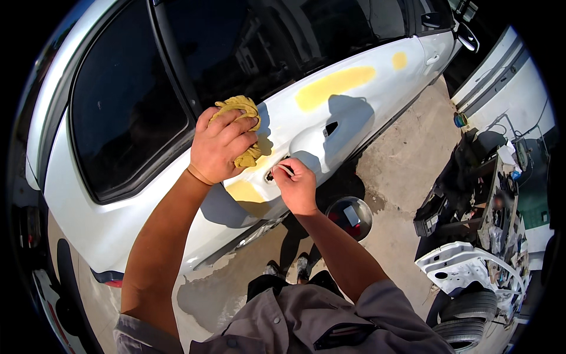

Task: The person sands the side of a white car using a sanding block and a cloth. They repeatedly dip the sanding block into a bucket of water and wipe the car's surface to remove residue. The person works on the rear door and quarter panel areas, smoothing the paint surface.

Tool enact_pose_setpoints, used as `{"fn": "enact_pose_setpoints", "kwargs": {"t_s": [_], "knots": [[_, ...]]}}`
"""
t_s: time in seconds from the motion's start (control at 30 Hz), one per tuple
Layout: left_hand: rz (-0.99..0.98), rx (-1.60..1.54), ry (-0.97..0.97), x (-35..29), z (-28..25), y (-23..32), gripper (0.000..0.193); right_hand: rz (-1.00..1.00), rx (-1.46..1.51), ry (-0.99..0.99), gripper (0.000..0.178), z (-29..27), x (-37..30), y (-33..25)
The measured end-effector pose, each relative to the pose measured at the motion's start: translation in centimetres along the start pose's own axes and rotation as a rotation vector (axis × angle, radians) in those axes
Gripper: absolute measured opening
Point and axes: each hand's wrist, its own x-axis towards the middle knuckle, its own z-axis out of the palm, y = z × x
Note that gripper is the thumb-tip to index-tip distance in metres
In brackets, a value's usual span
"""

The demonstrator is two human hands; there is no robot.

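Note:
A white car (377, 112) stands right before me, dark glass above its painted side. Yellow patches (336, 87) mark the door's paint. Bunched in my left hand (219, 147) is a yellow cloth (250, 156), held at the door below the window; the fingers curl over it. Lower and to the right, my right hand (299, 187) is closed in a pinch at a dark opening (270, 176) in the door skin. Something pale shows by its fingertips, too small to name. A second, angular hole (331, 128) lies farther along the door.
A round metal basin (368, 218) with something pale and red inside stands on the concrete beside my right forearm. On the right are a cluttered shelf (466, 221), a loose white car panel (451, 265) and stacked tires (469, 312). The car's mirror (467, 36) juts out far right.

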Motion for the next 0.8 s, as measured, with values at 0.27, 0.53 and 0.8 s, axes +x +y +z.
{"fn": "enact_pose_setpoints", "kwargs": {"t_s": [0.27,0.53,0.8], "knots": [[0.005,-0.006,-0.010,0.4,0.0,0.1,0.040,0.025,0.010,-0.007,0.017,-1.2,-0.1,0.2],[0.123,0.098,-0.174,2.6,0.4,0.8,0.026,0.555,0.757,0.224,0.029,-8.1,-0.6,3.1],[0.266,0.202,-0.332,3.9,1.9,2.4,0.011,0.616,0.915,0.290,0.036,-9.6,-4.3,3.7]]}}
